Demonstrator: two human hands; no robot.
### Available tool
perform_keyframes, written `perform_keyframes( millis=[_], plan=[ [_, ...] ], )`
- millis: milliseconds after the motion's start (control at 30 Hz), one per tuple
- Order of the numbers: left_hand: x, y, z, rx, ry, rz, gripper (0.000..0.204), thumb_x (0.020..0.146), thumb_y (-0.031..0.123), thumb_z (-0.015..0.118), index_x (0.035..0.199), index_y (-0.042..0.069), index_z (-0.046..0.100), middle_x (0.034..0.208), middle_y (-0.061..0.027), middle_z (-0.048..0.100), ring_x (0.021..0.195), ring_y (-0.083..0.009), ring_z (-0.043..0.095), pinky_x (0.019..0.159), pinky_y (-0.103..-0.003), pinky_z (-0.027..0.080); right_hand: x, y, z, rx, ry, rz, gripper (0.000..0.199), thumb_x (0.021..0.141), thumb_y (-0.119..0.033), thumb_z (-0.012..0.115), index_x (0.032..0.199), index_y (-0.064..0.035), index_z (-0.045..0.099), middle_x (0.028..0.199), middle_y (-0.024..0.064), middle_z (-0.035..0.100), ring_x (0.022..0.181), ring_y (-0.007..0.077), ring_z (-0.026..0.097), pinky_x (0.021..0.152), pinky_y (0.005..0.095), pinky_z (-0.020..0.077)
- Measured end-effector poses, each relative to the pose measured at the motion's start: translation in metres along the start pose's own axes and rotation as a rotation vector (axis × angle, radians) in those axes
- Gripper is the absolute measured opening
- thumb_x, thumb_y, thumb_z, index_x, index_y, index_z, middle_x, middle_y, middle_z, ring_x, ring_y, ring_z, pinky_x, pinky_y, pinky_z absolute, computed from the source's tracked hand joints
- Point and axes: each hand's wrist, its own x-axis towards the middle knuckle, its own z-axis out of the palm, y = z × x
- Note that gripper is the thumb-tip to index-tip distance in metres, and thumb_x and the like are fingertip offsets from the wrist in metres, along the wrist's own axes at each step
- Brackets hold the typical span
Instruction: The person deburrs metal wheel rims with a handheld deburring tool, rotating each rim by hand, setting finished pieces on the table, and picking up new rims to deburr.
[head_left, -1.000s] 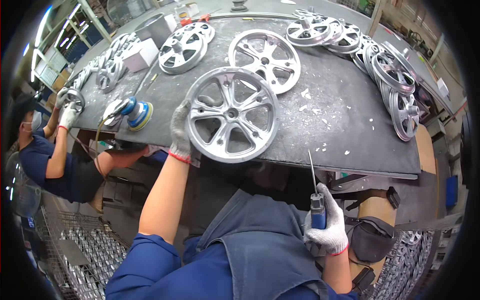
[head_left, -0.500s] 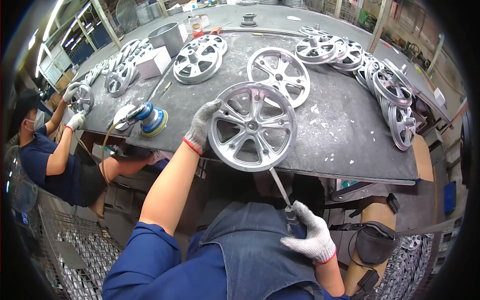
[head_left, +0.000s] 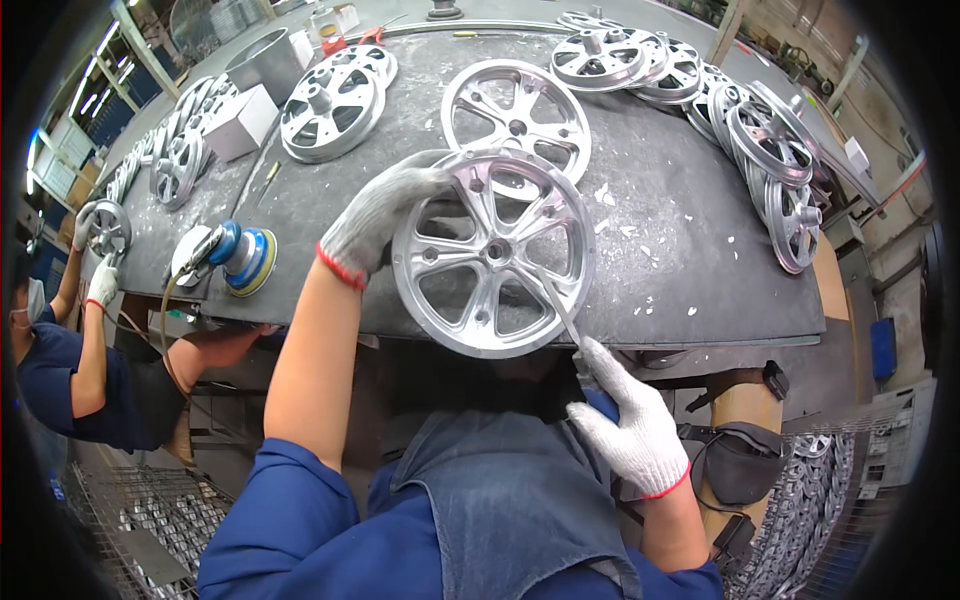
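The gloved left hand (head_left: 388, 210) grips a silver metal spoked wheel (head_left: 497, 250) at frame centre; the gloved right hand (head_left: 632, 425), lower right, grasps a slim blue-handled metal tool (head_left: 567, 319).

Dk grey wkbench (head_left: 690, 165); post (head_left: 727, 33) upper R; tube lts (head_left: 106, 40) upper L.

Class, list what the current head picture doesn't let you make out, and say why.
All in the head view:
Far wheel: partly hidden behind the held wheel.
Blue handle: partly covered by the right hand.
Blade: too thin to tell whether it touches the held wheel.
Co-worker: head cut into by the dark fisheye rim.
White flakes: too small to identify.
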Motion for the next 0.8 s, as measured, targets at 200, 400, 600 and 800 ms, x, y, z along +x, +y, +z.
perform_keyframes(
  millis=[200, 400, 600, 800],
  plan=[
    [0.008, 0.007, -0.004, 0.178, 0.043, -0.224, 0.030, 0.100, 0.014, 0.074, 0.125, -0.004, 0.075, 0.111, -0.0139, 0.079, 0.096, -0.0214, 0.077, 0.085, -0.037, 0.066, 0.029, -0.011, 0.008, -0.309, -0.015, -0.110, 0.071, 0.097, -0.024, 0.083, 0.163, -0.0148, 0.059, 0.117, 0.0200, 0.076, 0.109, 0.0371, 0.076, 0.098, 0.0442, 0.0601],
    [-0.003, 0.001, -0.013, 0.302, 0.129, -0.239, 0.029, 0.102, 0.016, 0.070, 0.122, -0.004, 0.076, 0.109, -0.0139, 0.079, 0.095, -0.0209, 0.077, 0.085, -0.036, 0.066, 0.025, -0.005, 0.019, -0.395, -0.009, -0.140, 0.065, 0.102, -0.023, 0.076, 0.164, -0.0215, 0.057, 0.104, 0.0182, 0.073, 0.095, 0.0399, 0.074, 0.088, 0.0481, 0.0604],
    [-0.055, -0.022, 0.031, -0.095, 0.179, -0.025, 0.054, 0.104, 0.016, 0.057, 0.153, -0.008, 0.054, 0.134, -0.0207, 0.071, 0.116, -0.0306, 0.075, 0.103, -0.045, 0.065, 0.019, -0.010, 0.030, -0.090, -0.097, -0.003, 0.071, 0.102, -0.022, 0.078, 0.168, -0.0190, 0.052, 0.121, 0.0201, 0.076, 0.106, 0.0363, 0.076, 0.096, 0.0444, 0.0606],
    [-0.096, -0.042, 0.053, -0.213, 0.332, 0.164, 0.065, 0.106, 0.016, 0.061, 0.163, -0.008, 0.041, 0.148, -0.0245, 0.063, 0.132, -0.0321, 0.068, 0.107, -0.044, 0.060, 0.011, -0.015, 0.013, 0.245, -0.241, 0.157, 0.102, 0.087, -0.024, 0.096, 0.173, -0.0095, 0.044, 0.158, 0.0145, 0.067, 0.130, 0.0225, 0.071, 0.111, 0.0365, 0.0551]
  ],
)
